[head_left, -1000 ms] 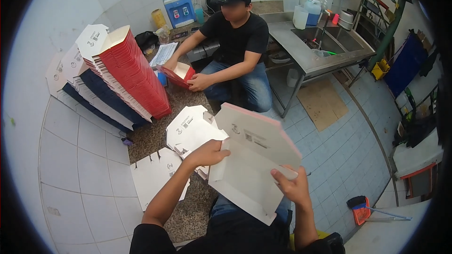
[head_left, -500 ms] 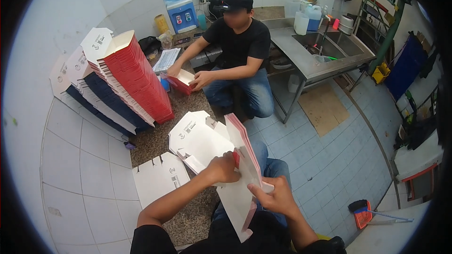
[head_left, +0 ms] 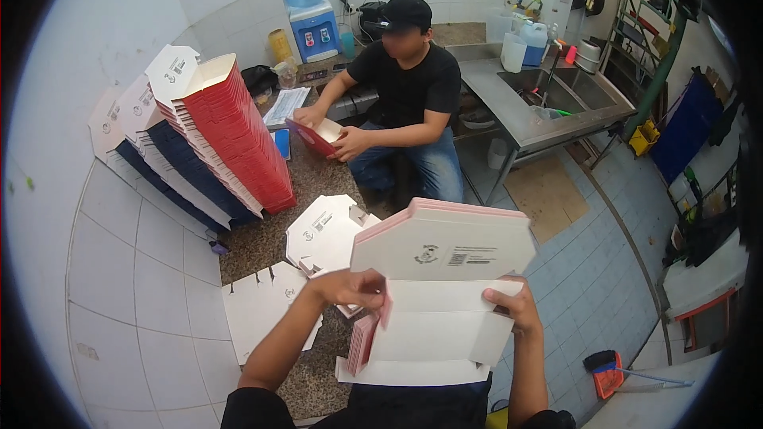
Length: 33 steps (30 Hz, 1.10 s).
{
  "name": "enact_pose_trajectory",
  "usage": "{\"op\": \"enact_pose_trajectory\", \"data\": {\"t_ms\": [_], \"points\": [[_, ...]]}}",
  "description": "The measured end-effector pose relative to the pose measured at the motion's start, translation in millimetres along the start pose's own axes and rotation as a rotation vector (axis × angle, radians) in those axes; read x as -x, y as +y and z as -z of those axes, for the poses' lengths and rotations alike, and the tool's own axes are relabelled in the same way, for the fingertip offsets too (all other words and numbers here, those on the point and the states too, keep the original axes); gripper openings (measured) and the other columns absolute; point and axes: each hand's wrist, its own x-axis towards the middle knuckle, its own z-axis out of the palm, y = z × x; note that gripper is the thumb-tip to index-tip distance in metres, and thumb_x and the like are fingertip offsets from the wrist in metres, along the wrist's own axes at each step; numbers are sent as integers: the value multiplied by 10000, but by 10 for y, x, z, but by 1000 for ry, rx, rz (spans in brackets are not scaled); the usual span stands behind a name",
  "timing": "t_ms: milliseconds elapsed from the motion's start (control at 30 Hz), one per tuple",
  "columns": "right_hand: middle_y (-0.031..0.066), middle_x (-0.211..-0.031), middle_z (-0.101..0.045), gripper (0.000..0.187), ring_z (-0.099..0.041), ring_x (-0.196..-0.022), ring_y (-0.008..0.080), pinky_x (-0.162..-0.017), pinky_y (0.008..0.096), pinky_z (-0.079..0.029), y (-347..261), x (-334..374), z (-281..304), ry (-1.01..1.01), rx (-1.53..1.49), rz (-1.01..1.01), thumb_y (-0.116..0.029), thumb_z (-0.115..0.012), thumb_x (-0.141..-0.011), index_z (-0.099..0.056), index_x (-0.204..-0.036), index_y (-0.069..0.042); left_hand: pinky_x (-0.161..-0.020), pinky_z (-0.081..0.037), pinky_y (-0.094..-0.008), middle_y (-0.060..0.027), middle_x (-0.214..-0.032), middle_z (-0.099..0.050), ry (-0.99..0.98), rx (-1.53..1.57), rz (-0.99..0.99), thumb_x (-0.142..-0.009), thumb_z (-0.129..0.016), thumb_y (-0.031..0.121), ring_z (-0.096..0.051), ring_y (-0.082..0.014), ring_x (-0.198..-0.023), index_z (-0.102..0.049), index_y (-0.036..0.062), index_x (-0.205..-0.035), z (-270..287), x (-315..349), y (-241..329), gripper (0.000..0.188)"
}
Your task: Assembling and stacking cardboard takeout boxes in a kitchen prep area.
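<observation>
In front of my body is a small stack of folding carton blanks (head_left: 445, 294), white inside with reddish edges and a printed angled lid panel at the top. My left hand (head_left: 356, 289) pinches the red-edged side flaps at their left. With the thumb on the white face and the other fingers behind, my right hand (head_left: 518, 307) grips the right side. Beyond my left hand, more white carton blanks (head_left: 318, 234) lie on the speckled counter (head_left: 270, 242). Another flat white blank (head_left: 266, 310) rests beside my left forearm.
Tall stacks of red cartons (head_left: 234, 135) and dark blue cartons (head_left: 187, 163) stand by the left wall. Across from me, a seated person (head_left: 409, 95) handles a red carton (head_left: 318, 137). Behind are a water dispenser (head_left: 314, 32) and a steel sink (head_left: 556, 91). A dustpan (head_left: 608, 377) lies at lower right.
The blanks in my hands have turned so their white inner face and lid panel face me. My right hand rose to their right side; my left moved to the left flaps.
</observation>
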Motion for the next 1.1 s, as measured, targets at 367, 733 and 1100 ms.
{"op": "enact_pose_trajectory", "data": {"t_ms": [367,733,1100], "points": [[87,-814,-649,326,-591,-695,139,-588,261,-465,15,22,-9,-37,227,-71,-229,-749,-800,-674,-924,63,-742,-486,-264,-81,-977,-660,406,-65,154,-868,-703,364,-589,-124,-874,-583,-15,-1178,-402,-371,-28,504],[103,-897,-696,349,-638,-829,196,-786,349,-486,315,-404,14,-19,636,23,-284,-682,-849,-677,-1041,8,-908,-461,-317,-125,-1143,-595,84,-121,26,-796,-750,448,-577,-214,-1031,-417,-25,-1332,-768,-394,-27,789],[143,-957,-681,303,-633,-956,260,-970,429,-385,1240,-154,-233,192,724,410,-279,-616,-876,-662,-1063,-45,-1079,-343,-399,-323,-1422,-356,344,-463,-255,-611,-809,621,-445,-425,-1278,111,17,-1489,-1206,-560,-109,1408]]}}
